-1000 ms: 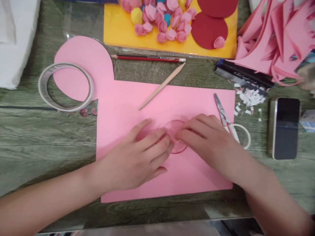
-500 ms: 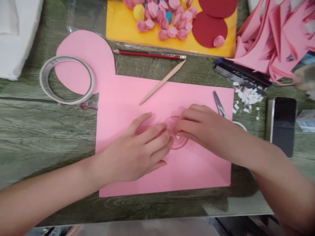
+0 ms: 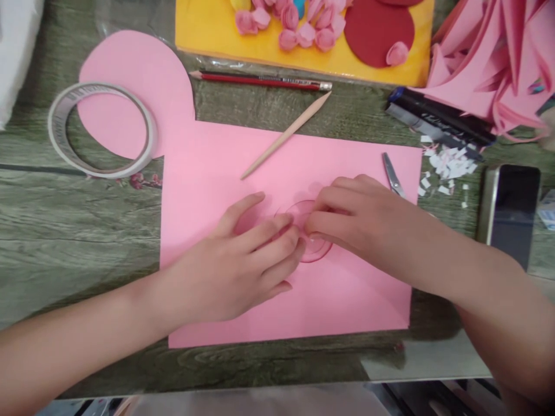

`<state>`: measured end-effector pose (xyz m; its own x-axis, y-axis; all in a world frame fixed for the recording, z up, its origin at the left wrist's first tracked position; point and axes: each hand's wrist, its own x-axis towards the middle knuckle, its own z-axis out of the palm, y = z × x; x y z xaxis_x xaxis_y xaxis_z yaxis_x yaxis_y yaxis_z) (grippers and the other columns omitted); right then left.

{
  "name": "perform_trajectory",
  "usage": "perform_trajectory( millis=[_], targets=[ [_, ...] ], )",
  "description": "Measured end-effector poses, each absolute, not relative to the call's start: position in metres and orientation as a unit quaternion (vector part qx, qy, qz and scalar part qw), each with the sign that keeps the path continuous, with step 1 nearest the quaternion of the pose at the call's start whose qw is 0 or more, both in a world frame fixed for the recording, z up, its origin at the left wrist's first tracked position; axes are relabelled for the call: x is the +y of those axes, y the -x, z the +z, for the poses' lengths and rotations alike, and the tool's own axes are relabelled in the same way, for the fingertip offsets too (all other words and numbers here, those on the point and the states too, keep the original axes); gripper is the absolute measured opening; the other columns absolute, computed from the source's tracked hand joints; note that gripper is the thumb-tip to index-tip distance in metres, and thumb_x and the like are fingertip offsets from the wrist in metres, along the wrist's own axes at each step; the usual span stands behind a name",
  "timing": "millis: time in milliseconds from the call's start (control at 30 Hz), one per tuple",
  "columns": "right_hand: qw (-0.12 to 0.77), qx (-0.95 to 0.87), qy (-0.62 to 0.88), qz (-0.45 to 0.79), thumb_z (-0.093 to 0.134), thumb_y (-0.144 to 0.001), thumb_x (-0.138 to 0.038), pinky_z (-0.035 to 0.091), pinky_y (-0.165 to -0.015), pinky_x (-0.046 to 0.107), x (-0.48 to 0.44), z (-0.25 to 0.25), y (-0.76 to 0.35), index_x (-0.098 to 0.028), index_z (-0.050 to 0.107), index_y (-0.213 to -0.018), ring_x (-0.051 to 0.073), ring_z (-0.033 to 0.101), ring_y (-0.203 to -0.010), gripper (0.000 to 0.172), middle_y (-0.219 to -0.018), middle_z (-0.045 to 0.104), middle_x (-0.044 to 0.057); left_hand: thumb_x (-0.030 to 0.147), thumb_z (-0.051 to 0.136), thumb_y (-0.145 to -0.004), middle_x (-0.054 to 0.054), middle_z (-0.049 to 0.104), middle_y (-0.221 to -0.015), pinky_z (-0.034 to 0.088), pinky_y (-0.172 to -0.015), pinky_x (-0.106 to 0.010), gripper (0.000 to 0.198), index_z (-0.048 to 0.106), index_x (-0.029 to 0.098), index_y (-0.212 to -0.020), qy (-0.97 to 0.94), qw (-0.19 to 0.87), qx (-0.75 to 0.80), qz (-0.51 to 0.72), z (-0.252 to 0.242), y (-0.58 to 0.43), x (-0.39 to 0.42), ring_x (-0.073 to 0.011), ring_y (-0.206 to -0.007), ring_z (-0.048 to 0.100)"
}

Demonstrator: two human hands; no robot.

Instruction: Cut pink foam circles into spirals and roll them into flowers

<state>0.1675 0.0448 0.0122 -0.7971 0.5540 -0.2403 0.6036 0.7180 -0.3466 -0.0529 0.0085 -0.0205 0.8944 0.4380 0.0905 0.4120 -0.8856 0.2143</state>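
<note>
- One clear disc point(image 3: 319, 249) lies on the pink sheet point(image 3: 303, 306); left hand point(image 3: 243, 260) pressing it, flat; right hand point(image 3: 359, 222) fingers together, grip unclear.
- One stick point(image 3: 286, 136), one scissors point(image 3: 392, 173) across the sheet's top edge.

Fingers of the left hand point(image 3: 234, 271) and right hand point(image 3: 364, 222) crowd over the clear round disc point(image 3: 318, 254), only its lower rim peeking out, and what lies under the fingertips can't be made out. The scissors point(image 3: 391, 172) show just a blade tip, handles under the right wrist, and that forearm hides the phone point(image 3: 514, 202)'s lower corner. Up top the yellow sheet point(image 3: 203, 34) and pink scraps point(image 3: 489, 52) run off the edge; the tape roll point(image 3: 60, 112)'s print is too small to read.
</note>
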Motion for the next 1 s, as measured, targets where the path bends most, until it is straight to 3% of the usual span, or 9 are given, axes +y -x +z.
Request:
perform_trajectory(
  millis=[1000],
  targets=[
    [0.059,0.916,-0.321,-0.234,0.039,-0.089,-0.019,0.034,-0.075,0.034,0.045,0.011,-0.174,-0.022,0.058,-0.082,0.018,0.049,-0.084,0.021,-0.086,0.058,0.002,0.034,0.051,-0.083,-0.008,0.057,-0.117,0.021,-0.109,-0.057,0.037,0.053,0.019,-0.116,-0.971,0.072,0.215,0.079,-0.022,0.053,0.009,-0.0245,-0.118,0.045]
  ],
)
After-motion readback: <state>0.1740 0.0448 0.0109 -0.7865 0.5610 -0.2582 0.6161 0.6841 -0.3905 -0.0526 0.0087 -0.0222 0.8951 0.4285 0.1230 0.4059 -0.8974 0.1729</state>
